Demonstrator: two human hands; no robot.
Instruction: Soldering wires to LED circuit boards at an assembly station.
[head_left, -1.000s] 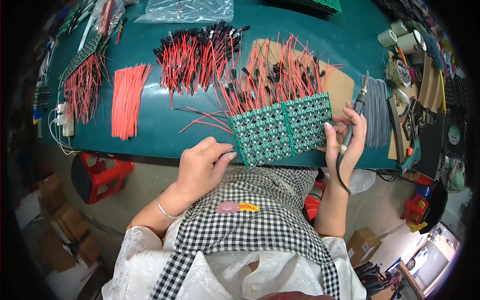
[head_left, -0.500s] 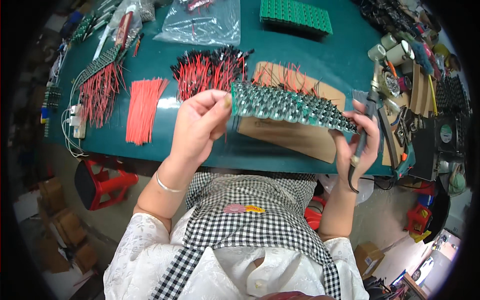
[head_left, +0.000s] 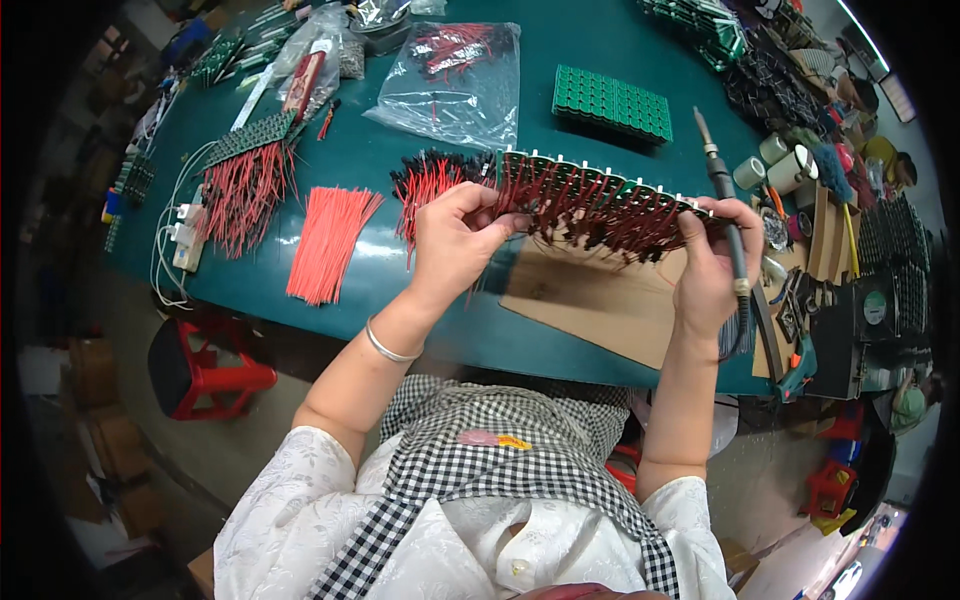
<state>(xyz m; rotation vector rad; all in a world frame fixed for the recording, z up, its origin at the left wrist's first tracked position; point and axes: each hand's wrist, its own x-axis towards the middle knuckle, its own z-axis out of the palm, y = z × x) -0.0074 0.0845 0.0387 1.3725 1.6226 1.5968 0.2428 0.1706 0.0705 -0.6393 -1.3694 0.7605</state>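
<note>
A long green circuit board panel (head_left: 610, 182) is held up between my hands, its face bristling with short dark red and black wires. My left hand (head_left: 455, 235) pinches the panel's left end. At the other end, my right hand (head_left: 712, 262) grips the panel between thumb and fingers. That same hand also carries a soldering iron (head_left: 722, 180), its tip pointing up and away from me. Beneath the panel lies a brown cardboard sheet (head_left: 585, 310) on the green table. A bundle of red and black wires (head_left: 432, 183) lies behind my left hand.
Left of my hands lie a bundle of red wires (head_left: 332, 245) and a wired board (head_left: 250, 140). Farther back are a clear plastic bag (head_left: 450, 95) and stacked green boards (head_left: 612, 103). A power strip (head_left: 187, 237) sits at the left; a red stool (head_left: 210, 368) stands below.
The panel has been turned over, so its wired side now faces me instead of the solder side. Both hands have moved somewhat, and the soldering iron has shifted with my right hand.
</note>
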